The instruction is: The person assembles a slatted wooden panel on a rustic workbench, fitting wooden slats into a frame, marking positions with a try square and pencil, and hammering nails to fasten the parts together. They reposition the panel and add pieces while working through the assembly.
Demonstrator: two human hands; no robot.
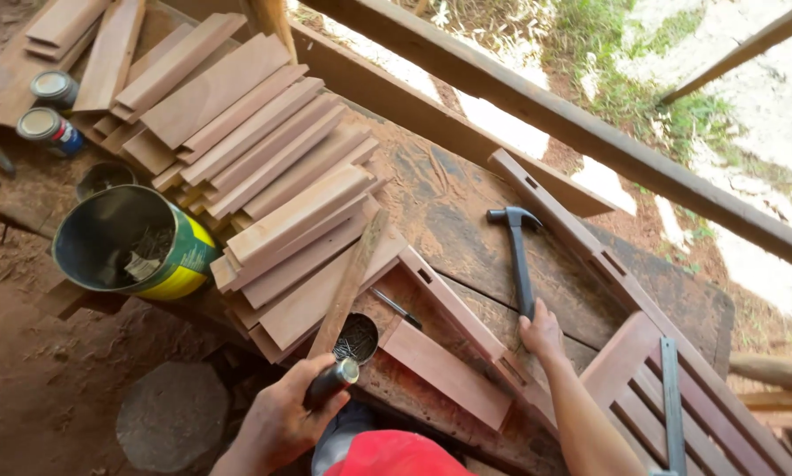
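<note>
Nearest, the left hand [281, 421] is closed tight around a dark round tool handle [330, 383], just beside a little tin of nails [358, 338]. To the right, the right hand [541, 333] wraps its fingers around the end of the claw hammer [519, 256], which lies flat on the rough, stained workbench [466, 220]. Both hands are taking hold of tools. Between them lies a smooth reddish rail with slots [453, 308]. Farther left sits a big shiny can [131, 242], and beyond it a pile of flat wooden slats [264, 159].
</note>
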